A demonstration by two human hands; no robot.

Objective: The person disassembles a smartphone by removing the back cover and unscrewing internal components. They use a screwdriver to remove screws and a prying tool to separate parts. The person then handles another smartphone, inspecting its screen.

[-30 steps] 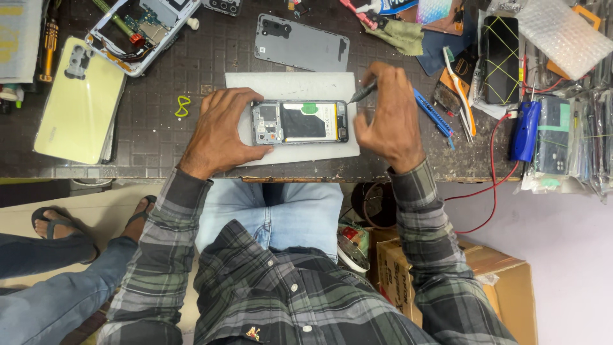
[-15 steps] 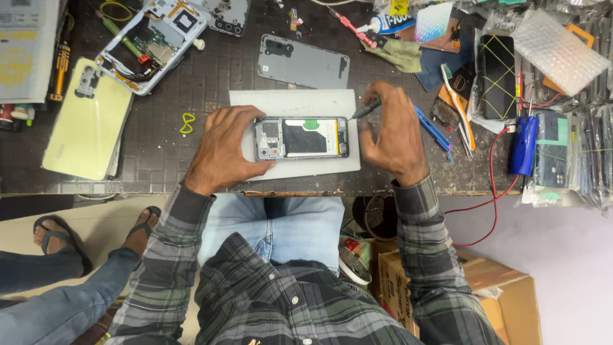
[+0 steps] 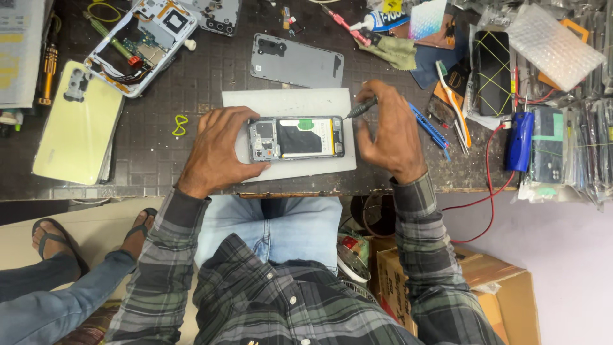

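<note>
Head view: opened phone [image 3: 295,138] flat on white pad [image 3: 287,102] at bench [image 3: 159,153] edge. Left hand [image 3: 220,150] clamped on its left end. Right hand [image 3: 389,131] pinching screwdriver [image 3: 359,109], tip at phone's upper right corner. Grey back cover [image 3: 297,61] just beyond pad.

One head-worn camera looks steeply down from close above onto the workbench [image 3: 159,160] and the wearer's lap.

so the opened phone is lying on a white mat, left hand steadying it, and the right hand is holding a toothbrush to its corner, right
Not quite: in the head view the right hand holds a thin dark screwdriver, not a toothbrush. The opened phone does lie on the white mat, with the left hand steadying it.
</note>
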